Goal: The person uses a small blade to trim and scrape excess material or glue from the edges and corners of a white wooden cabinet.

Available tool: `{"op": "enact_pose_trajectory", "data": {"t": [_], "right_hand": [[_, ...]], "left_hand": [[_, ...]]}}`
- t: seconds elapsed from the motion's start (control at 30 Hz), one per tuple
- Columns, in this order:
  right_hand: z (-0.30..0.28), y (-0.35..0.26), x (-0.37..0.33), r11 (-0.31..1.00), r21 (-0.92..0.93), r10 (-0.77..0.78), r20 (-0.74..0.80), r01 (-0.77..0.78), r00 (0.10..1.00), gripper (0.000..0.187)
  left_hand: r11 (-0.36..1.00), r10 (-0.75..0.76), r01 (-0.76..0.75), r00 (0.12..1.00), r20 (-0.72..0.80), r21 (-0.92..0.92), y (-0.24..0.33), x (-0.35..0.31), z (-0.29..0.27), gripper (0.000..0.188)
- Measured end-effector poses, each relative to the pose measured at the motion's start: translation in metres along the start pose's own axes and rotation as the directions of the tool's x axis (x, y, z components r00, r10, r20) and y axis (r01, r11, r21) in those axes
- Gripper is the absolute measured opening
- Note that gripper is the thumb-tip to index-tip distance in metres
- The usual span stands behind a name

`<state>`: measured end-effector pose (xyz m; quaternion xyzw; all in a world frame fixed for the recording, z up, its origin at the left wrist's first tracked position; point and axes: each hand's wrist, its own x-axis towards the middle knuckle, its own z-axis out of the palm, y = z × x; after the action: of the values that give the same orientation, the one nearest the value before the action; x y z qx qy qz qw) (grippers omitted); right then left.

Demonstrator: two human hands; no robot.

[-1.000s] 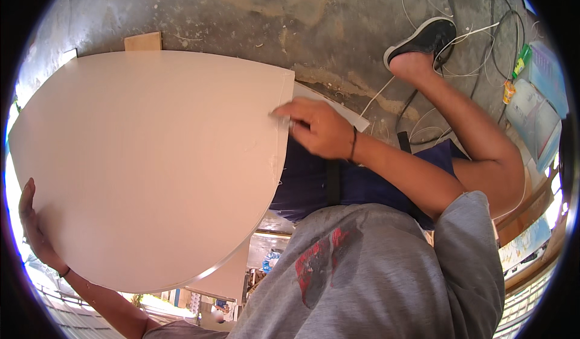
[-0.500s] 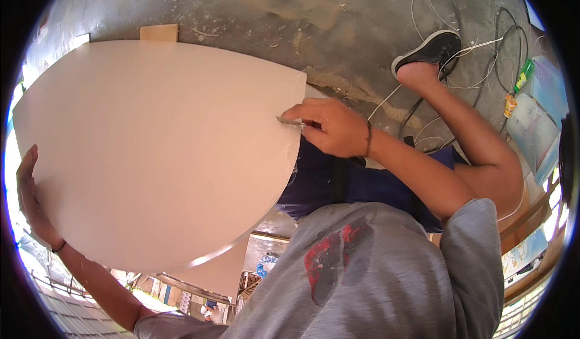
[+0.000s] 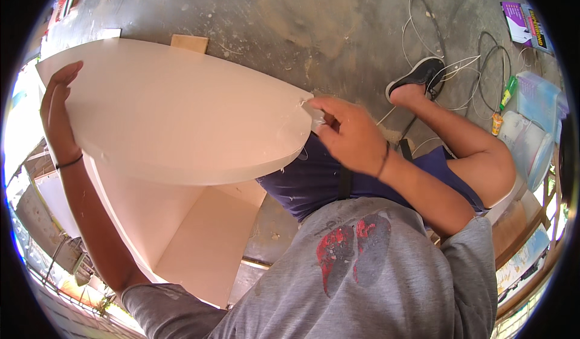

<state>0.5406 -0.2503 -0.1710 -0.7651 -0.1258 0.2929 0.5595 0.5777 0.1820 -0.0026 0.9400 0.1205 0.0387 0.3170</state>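
Head view, reading the round picture as a dial: the panel (image 3: 181, 109), pale and broad with a curved near edge, reaches from near the middle out to between nine and ten o'clock. At nine to ten, the left hand (image 3: 60, 112) is open, fingers straight and laid along the panel's far edge. Between two and three, close to the middle, the right hand (image 3: 353, 134) has its thumb and forefinger pinched on a thin piece (image 3: 318, 120), mostly covered, right by the panel's corner; I cannot tell what kind of thing it is. That corner overlaps the shorts (image 3: 393, 179), and whether it rests on them is unclear. Toward seven to eight, below the panel, sits a pale board (image 3: 205, 236).

A wood block (image 3: 189, 44) shows at the panel's eleven o'clock edge, against the grey floor (image 3: 290, 25). Out at two lie a shoe (image 3: 426, 73) on the foot and, farther off, a purple packet (image 3: 516, 22). Just above three stand a green bottle (image 3: 509, 92), an orange cup (image 3: 496, 123) and a clear bin (image 3: 538, 100).
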Motion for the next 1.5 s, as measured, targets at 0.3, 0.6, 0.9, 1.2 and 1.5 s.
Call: {"op": "enact_pose_trajectory", "data": {"t": [0.3, 0.6, 0.9, 1.2, 1.5], "right_hand": [[0.026, -0.037, -0.029, 0.999, 0.029, 0.027, -0.100, -0.024, 0.995, 0.034], [0.000, 0.002, -0.026, 0.972, -0.139, 0.168, -0.137, -0.187, 0.976, 0.032], [0.034, -0.076, -0.032, 0.997, -0.032, -0.080, -0.126, 0.076, 0.989, 0.036], [-0.041, -0.061, -0.022, 0.956, 0.293, 0.028, -0.075, -0.004, 0.997, 0.033], [-0.110, -0.057, 0.021, 0.870, 0.446, 0.151, 0.167, -0.211, 0.974, 0.035]], "left_hand": [[0.999, 0.002, -0.004, 0.999, -0.043, -0.044, -0.007, 0.003, 0.019, 0.026], [0.993, 0.037, -0.048, 0.994, -0.102, -0.108, -0.011, 0.004, 0.050, 0.022], [0.995, 0.047, -0.060, 0.986, -0.159, -0.078, -0.015, 0.003, 0.032, 0.022], [0.994, 0.068, -0.091, 0.956, -0.287, -0.064, 0.003, -0.004, 0.039, 0.020], [0.987, 0.124, -0.014, 0.707, -0.697, 0.161, 0.099, -0.126, 0.141, 0.070]]}}
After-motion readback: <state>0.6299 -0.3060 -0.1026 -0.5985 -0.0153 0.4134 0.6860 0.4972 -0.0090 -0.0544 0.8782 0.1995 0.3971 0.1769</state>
